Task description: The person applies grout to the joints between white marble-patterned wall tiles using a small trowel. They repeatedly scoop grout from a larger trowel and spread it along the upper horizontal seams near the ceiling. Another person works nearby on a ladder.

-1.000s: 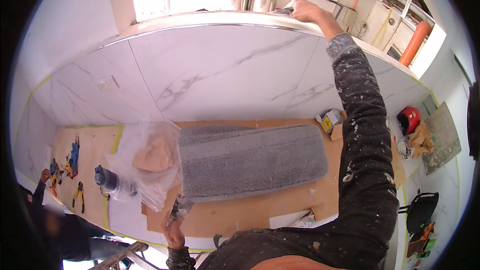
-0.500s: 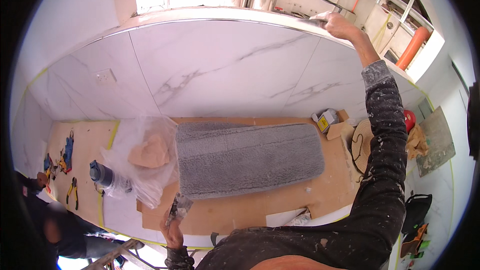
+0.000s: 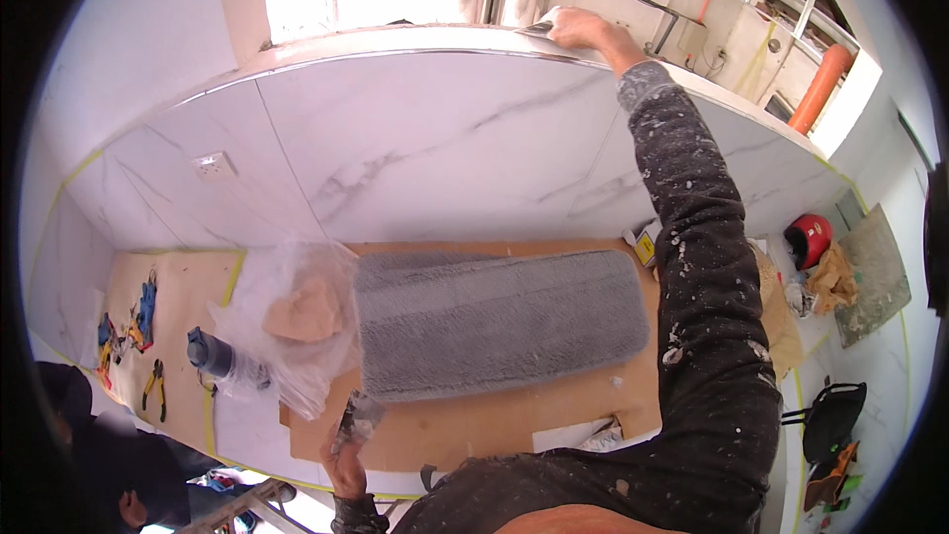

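Observation:
My right hand (image 3: 581,28) is stretched far out to the pale ledge (image 3: 395,40) atop the marble-patterned wall panels. Its fingers are closed on a flat metal putty knife (image 3: 538,29), whose blade lies at the ledge surface; the grip is mostly hidden by the hand. Low in front of me, my left hand (image 3: 344,470) grips a broad-bladed scraper (image 3: 358,419), blade upward, smeared with pale material. That scraper is just off the near left corner of a grey fluffy mat (image 3: 504,321), which rests on brown cardboard (image 3: 455,435).
Left of the mat lie clear plastic sheeting (image 3: 287,326), a dark blue bottle (image 3: 210,351) and pliers (image 3: 154,391). Another person (image 3: 109,465) is at lower left beside a ladder (image 3: 262,504). A red helmet (image 3: 809,240) and black bag (image 3: 835,420) are at right.
My right hand has slid left along the ledge with the putty knife, and the arm swung left with it. The other person's hand has drawn back from the tools. My left hand stays about where it was.

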The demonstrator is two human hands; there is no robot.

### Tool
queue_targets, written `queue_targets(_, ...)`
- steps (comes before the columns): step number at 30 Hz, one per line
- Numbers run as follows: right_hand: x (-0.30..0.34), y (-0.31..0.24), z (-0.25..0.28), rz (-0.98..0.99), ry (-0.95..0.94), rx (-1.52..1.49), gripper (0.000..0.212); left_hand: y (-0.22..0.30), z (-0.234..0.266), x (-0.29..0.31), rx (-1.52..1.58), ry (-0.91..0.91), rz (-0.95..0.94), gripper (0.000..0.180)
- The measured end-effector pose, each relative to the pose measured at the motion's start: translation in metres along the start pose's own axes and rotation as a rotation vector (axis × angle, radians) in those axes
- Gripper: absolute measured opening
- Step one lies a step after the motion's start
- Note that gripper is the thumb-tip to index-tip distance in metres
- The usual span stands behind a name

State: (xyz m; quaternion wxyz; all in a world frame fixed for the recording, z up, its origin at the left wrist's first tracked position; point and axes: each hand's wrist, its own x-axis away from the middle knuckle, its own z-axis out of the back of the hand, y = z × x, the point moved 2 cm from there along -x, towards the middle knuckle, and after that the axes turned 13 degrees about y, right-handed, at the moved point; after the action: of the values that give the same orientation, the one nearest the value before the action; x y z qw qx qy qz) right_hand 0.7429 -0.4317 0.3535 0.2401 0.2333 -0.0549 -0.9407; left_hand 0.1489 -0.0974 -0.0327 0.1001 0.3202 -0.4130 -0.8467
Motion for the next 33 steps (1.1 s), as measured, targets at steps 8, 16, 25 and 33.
queue_targets(8, 0.066, 0.008, 0.066, 0.081, -0.042, -0.141, 0.04, 0.04, -0.01, -0.019, 0.596, 0.117, 0.545, 0.037)
queue_targets(16, 0.01, 0.006, 0.031, -0.026, 0.004, -0.071, 0.041, 0.014, -0.009, -0.002, 0.322, 0.135, 0.196, 0.037)
queue_targets(25, 0.051, -0.028, 0.039, 0.146, 0.019, -0.092, 0.037, 0.04, -0.005, -0.004, 0.638, 0.245, 0.519, 0.038)
queue_targets(33, 0.07, 0.043, 0.077, -0.116, 0.045, -0.174, 0.04, 0.025, -0.01, -0.006, 0.577, 0.132, 0.592, 0.034)
